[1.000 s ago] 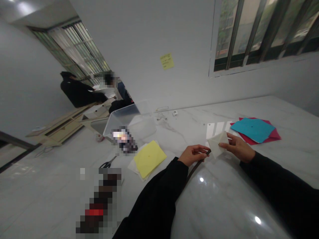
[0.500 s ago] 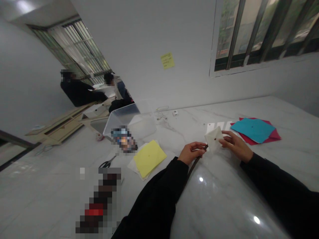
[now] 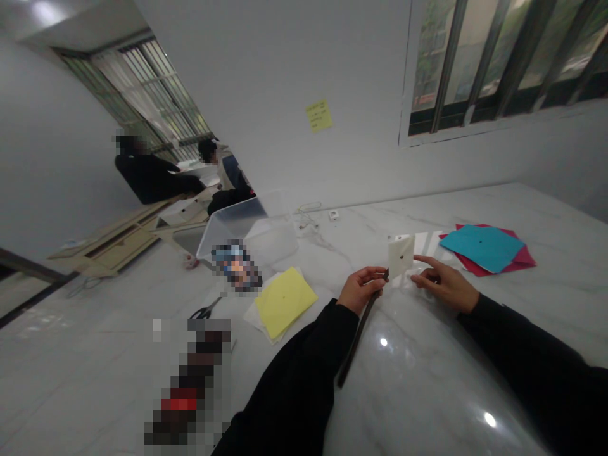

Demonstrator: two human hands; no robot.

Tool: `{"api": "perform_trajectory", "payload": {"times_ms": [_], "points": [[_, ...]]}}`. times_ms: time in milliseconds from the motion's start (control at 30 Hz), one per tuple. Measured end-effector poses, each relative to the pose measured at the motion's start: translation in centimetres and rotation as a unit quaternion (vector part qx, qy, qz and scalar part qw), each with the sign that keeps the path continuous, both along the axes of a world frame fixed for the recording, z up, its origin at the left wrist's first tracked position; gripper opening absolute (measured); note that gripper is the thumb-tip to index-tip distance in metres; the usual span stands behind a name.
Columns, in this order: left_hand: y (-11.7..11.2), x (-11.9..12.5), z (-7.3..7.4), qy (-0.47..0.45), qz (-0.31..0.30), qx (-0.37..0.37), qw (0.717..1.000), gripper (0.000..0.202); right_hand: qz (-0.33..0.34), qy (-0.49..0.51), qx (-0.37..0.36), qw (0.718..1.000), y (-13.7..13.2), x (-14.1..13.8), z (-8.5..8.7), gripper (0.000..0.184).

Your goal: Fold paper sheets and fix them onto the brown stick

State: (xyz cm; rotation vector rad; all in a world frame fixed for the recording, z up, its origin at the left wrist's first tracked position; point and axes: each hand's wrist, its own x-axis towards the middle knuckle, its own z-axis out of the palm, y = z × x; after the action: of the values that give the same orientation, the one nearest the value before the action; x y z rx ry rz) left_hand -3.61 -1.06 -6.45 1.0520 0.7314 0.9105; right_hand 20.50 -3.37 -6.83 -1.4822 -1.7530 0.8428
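The right hand (image 3: 446, 285) has just let go of the white paper square (image 3: 400, 255). Its grip, pinched on the paper a moment ago, is now open, with the index finger stretched out just beside the paper and not touching it. The paper now stands nearly upright at the tip of the dark stick (image 3: 358, 339), a dark spot at its centre. The left hand (image 3: 360, 290) has a firm, closed grip on the stick just below the paper; from this angle it is hard to say whether the paper is fixed to the stick or also held by the fingers.

Both hands are above the white marble desk (image 3: 418, 380). Toward its far edge, a blue paper square (image 3: 482, 247) lies on red paper (image 3: 522, 256). To the left are a yellow paper sheet (image 3: 285, 302) with a similar dark spot, black-handled scissors (image 3: 205, 309) and a clear plastic box (image 3: 247, 231). The yellow sticky note (image 3: 319, 115) on the wall has writing too small to read, and no brand can be made out.
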Motion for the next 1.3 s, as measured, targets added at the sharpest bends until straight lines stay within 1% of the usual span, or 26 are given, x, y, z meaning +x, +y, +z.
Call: {"api": "perform_trajectory", "payload": {"times_ms": [100,133,233,300,367,533,600,667,733,867,1000,1133,1167,1300], "points": [[0.04,0.06,-0.16,-0.007,0.008,-0.003,1.0,0.045,-0.003,0.007,0.005,1.0,-0.04,-0.06,0.05,0.072],[0.05,0.06,-0.2,-0.005,0.009,-0.005,1.0,0.046,-0.003,0.007,0.006,1.0,-0.07,-0.1,0.11,0.07],[0.11,-0.01,-0.24,0.006,0.005,-0.007,1.0,0.048,0.011,-0.006,0.0,1.0,-0.14,-0.22,0.29,0.055],[0.14,-0.05,-0.23,0.011,0.003,-0.008,1.0,0.049,0.011,-0.005,-0.003,1.0,-0.16,-0.3,0.36,0.051],[0.16,-0.07,-0.21,0.011,0.005,-0.009,1.0,0.049,0.003,0.011,-0.007,1.0,-0.17,-0.39,0.36,0.058],[0.13,-0.06,-0.18,0.006,0.005,-0.008,1.0,0.048,-0.021,0.056,-0.031,0.998,-0.17,-0.54,0.19,0.085],[0.09,-0.06,-0.15,0.008,0.002,-0.004,1.0,0.047,-0.026,0.064,-0.019,0.997,-0.17,-0.46,0.18,0.091],[0.07,-0.07,-0.11,0.012,-0.001,-0.004,1.0,0.047,-0.024,0.056,-0.005,0.998,-0.16,-0.34,0.25,0.092],[0.06,-0.09,-0.08,0.018,-0.003,-0.004,1.0,0.048,-0.023,0.037,0.001,0.999,-0.15,-0.22,0.38,0.088],[0.12,-0.14,-0.13,0.018,-0.004,0.003,1.0,0.048,-0.025,-0.003,0.007,1.0,-0.08,-0.12,0.46,0.074],[0.22,-0.18,-0.28,0.018,-0.008,0.01,1.0,0.047,-0.029,0.002,0.003,1.0,0.02,-0.11,0.18,0.072],[0.24,-0.15,-0.39,0.008,-0.004,0.017,1.0,0.044,-0.017,-0.002,-0.007,1.0,0.06,-0.09,0.16,0.053],[0.23,-0.14,-0.38,0.006,-0.004,0.016,1.0,0.043,-0.014,-0.002,-0.01,1.0,0.05,-0.11,0.21,0.051],[0.15,-0.12,-0.31,0.001,-0.004,0.005,1.0,0.043,-0.015,0.018,-0.018,1.0,0.01,-0.16,0.35,0.059]]}}
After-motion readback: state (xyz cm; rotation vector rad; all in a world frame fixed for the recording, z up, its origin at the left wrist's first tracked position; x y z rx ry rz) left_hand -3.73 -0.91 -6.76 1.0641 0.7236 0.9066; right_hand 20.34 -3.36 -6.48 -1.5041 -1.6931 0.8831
